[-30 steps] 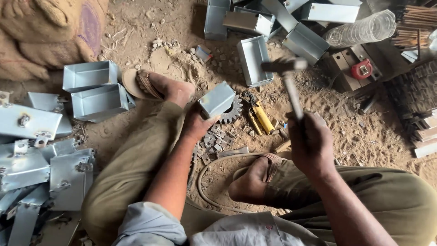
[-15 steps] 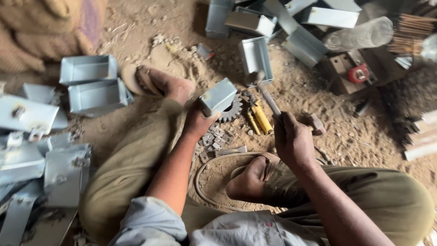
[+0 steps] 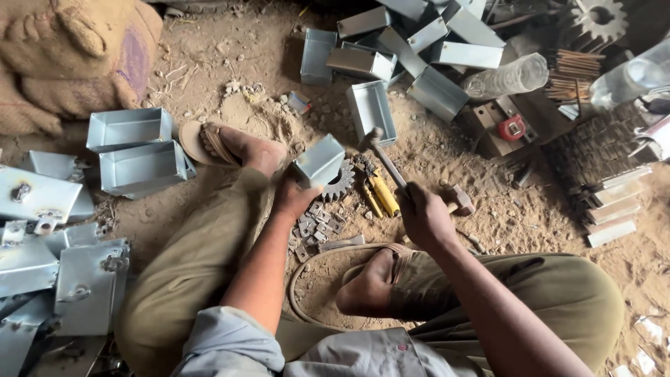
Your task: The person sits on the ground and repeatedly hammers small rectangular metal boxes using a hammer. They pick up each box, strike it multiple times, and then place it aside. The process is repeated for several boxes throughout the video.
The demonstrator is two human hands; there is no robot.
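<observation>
Left hand grips a small sheet-metal box, held against a toothed gear on the dirt. Right hand closed around a hammer handle, head raised just right of the box. Yellow-handled pliers lie beside the gear.

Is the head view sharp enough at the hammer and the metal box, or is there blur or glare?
Head view: hammer slightly motion-blurred; metal box in the left hand is sharp; soft daylight, mild sheen on the sheet metal, top right corner in shadow.
</observation>
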